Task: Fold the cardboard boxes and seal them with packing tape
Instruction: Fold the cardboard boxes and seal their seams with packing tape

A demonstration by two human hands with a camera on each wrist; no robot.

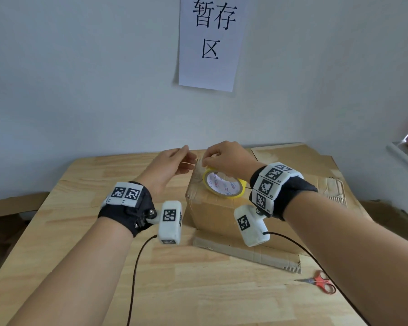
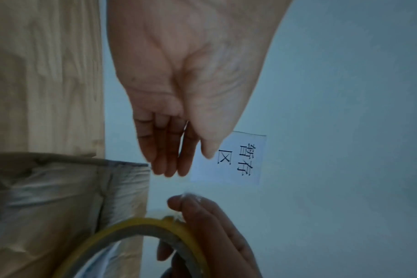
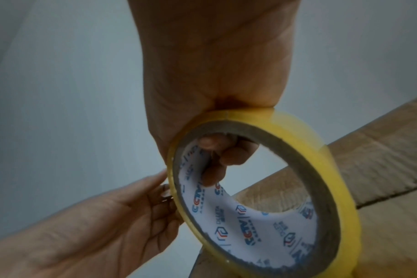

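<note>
Two hands meet above a folded cardboard box (image 1: 212, 208) standing on a wooden bench (image 1: 80, 267). The right hand (image 1: 229, 158) has its fingers curled through a roll of yellow packing tape (image 1: 224, 187), holding it just over the box top. The left hand (image 1: 172, 165) is beside the roll, fingers nearly straight and close together, gripping nothing that is plainly visible. The step appears to be finding and peeling the tape's loose end. Next, that end probably needs pinching, drawing out and pressing along the box seam. Red scissors (image 1: 320, 282) lie nearby.
</note>
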